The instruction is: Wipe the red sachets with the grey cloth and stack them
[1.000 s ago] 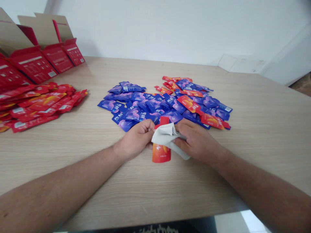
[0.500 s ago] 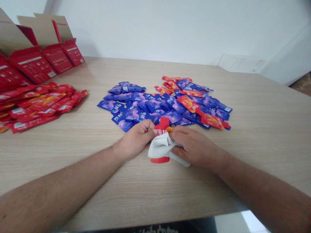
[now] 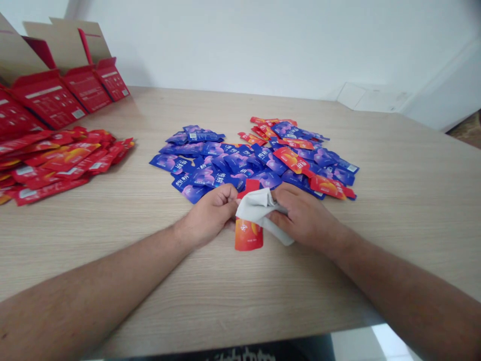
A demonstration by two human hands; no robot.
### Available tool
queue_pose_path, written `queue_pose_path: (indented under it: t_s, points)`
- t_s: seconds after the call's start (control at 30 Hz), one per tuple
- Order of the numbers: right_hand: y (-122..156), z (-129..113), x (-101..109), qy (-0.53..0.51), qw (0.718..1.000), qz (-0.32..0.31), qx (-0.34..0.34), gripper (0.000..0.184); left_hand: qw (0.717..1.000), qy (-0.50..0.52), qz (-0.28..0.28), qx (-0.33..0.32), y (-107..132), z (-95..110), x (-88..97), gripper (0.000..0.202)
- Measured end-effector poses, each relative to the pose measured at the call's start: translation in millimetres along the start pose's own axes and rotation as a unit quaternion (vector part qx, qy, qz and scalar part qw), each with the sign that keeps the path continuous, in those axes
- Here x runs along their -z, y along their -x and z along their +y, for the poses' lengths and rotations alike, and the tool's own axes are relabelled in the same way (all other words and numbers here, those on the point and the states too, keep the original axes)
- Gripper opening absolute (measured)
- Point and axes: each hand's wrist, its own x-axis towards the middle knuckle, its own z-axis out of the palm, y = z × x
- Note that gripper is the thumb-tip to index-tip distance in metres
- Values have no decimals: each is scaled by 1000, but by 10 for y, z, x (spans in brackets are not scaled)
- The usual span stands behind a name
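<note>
Pinched at its left edge by my left hand (image 3: 215, 210), a red-orange pouch (image 3: 248, 238) with a narrow red top hangs just above the table. My right hand (image 3: 300, 213) is closed on a white cloth (image 3: 259, 206), which lies across the upper part of the pouch and hides its printing there. The lower front of the pouch, with orange fruit shapes, shows below the cloth. Just beyond both hands spreads a pile of blue-purple pouches (image 3: 229, 163). Several red pouches, one of them a red pouch (image 3: 293, 159), lie on its right side.
On the left lies a heap of red pouches (image 3: 67, 155). Behind it stand open red cartons (image 3: 48, 98) with raised cardboard flaps. A white wall (image 3: 240, 45) borders the back of the wooden table (image 3: 169, 311). A small white box-like object (image 3: 372, 99) is at the back right.
My right hand has moved the cloth slightly up and away along the pouch. More of the pouch's lower front now shows, while its upper printing is covered. My left hand stays nearly in place.
</note>
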Motion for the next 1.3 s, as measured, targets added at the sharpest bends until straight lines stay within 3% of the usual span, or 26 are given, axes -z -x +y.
queue_pose_path:
  t_s: [0.13, 0.33, 0.5, 0.63, 0.8, 0.97, 1.13, 1.3]
  points:
    - [4, -24, 5, -12, 998, -50, 45, 6, 1000, 1, -9, 3, -2, -1, 10, 39]
    - [0, -11, 18, 5, 1000, -9, 0, 8, 1000, -2, 3, 8, -8, -1, 5, 42]
    - [8, -27, 10, -7, 998, -58, 36, 6, 1000, -1, -8, 0, -6, 0, 4, 42]
    - [8, -11, 2, -7, 1000, -12, 7, 9, 1000, -2, 4, -1, -8, 3, -1, 44]
    - [14, -26, -3, -7, 998, -51, 21, 9, 1000, 10, -2, 3, 3, 18, -13, 43]
    - [7, -36, 3, -2, 1000, -8, -4, 7, 1000, 10, 8, 4, 0, 19, -13, 42]
    - [15, -68, 18, -15, 995, -76, 66, 3, 1000, 15, -2, 3, 9, 27, -21, 39]
    - [4, 72, 6, 0, 1000, 21, -7, 12, 1000, 9, 3, 11, 0, 33, -25, 41]
